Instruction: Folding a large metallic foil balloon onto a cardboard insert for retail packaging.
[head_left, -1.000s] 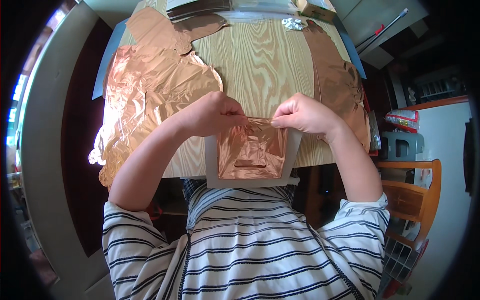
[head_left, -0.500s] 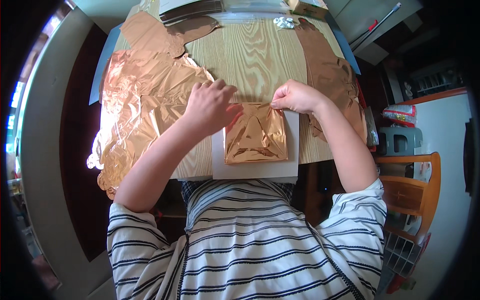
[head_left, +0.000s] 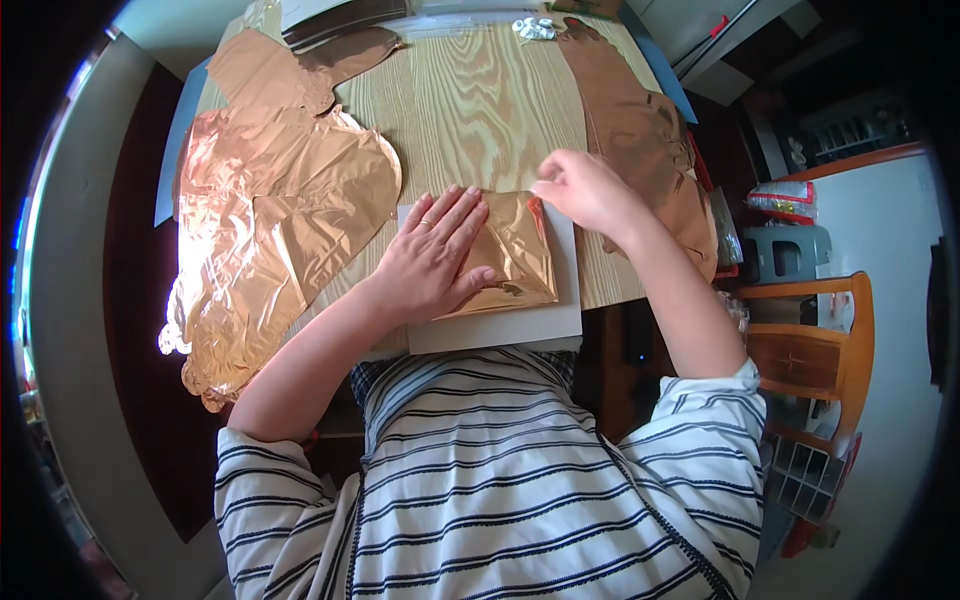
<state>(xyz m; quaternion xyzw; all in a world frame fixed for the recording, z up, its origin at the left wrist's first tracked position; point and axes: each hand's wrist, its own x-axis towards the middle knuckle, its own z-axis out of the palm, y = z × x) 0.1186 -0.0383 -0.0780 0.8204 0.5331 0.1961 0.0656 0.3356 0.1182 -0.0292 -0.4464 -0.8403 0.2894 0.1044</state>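
A folded rectangle of shiny copper-coloured foil (head_left: 515, 255) lies near the table's front edge, on a white board (head_left: 490, 335) that shows along its front and right sides. My left hand (head_left: 435, 255) is spread flat over the left part of the foil, pressing on it, fingers stretched away from me. At the far right corner of the foil is my right hand (head_left: 580, 190), its fingers curled in with thumb and fingertips close to that corner. Whether anything is pinched there is too small to tell.
A large crumpled copper foil balloon (head_left: 290, 200) spreads over the left of the table (head_left: 470, 90); another flat foil piece (head_left: 640, 120) covers the right. White crumpled bits (head_left: 533, 28) sit at the back. Beyond the right edge stand a grey stool (head_left: 790, 250) and a wooden chair (head_left: 800, 360).
My left hand has come down from above the foil's left edge and flattened onto it. My right hand stays by the far right corner, its fingers more curled. The view has shifted slightly.
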